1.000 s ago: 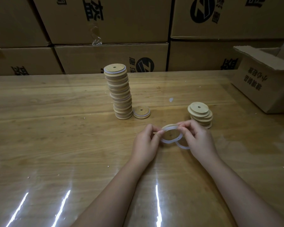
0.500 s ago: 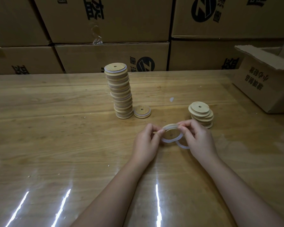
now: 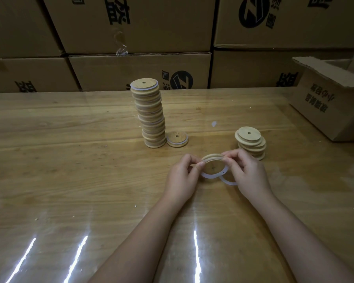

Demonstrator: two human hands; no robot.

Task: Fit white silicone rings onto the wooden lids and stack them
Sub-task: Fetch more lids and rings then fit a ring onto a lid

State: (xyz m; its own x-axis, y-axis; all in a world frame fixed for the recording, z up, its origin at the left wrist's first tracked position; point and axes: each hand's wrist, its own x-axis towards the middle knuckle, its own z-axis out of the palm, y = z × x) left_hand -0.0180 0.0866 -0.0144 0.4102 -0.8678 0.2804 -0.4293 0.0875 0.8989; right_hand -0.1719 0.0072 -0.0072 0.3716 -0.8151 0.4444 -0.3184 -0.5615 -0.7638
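Left hand (image 3: 180, 180) and right hand (image 3: 249, 176) pinch a wooden lid (image 3: 212, 165) in curled fingers, working a white ring (image 3: 209, 176) on, just right of the tall ringed stack (image 3: 151, 113); farther right, a shorter bare pile (image 3: 251, 142) awaits rings

We list: one wooden table (image 3: 70, 160), plank-grained, under a clear glossy sheet; white streaks of light (image 3: 195, 252) reflected on its near part; the scene dim overall. Behind the table we count a wall of stacked brown cardboard cartons (image 3: 151, 27), closed, printed in black characters; a round black logo (image 3: 181, 79) on two of them; a scrap of clear tape (image 3: 121, 43) hanging at one seam. At the right, on the table, one open carton (image 3: 325, 111), flap raised, print upside down.
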